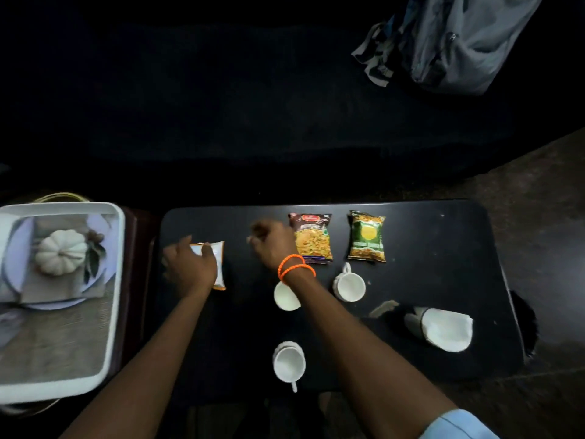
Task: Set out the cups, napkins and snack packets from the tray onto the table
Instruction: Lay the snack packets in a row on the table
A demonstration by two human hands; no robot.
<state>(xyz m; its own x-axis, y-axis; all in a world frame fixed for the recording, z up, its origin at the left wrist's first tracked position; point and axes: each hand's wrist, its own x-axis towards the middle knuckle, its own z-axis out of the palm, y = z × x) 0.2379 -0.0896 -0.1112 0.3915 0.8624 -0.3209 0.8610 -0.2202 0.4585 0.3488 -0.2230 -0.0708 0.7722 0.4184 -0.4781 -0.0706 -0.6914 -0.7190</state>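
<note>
On the dark table [443, 236] lie a brown snack packet [312, 239] and a green snack packet [367, 237], side by side at the back. My left hand [190, 267] grips a white and orange snack packet [219, 264] at the table's left. My right hand [272, 242], with orange bands at the wrist, hovers beside the brown packet, fingers curled with nothing seen in them. Three white cups stand on the table: one [286, 296] partly under my right wrist, one [349, 285] to its right, one [288, 364] near the front. A folded white napkin [446, 331] lies at the right.
A white tray [110, 312] with a printed pumpkin-and-plate picture on its floor sits to the table's left. A grey bag [456, 42] rests on the dark seat behind. A small scrap [383, 308] lies on the table near the napkin.
</note>
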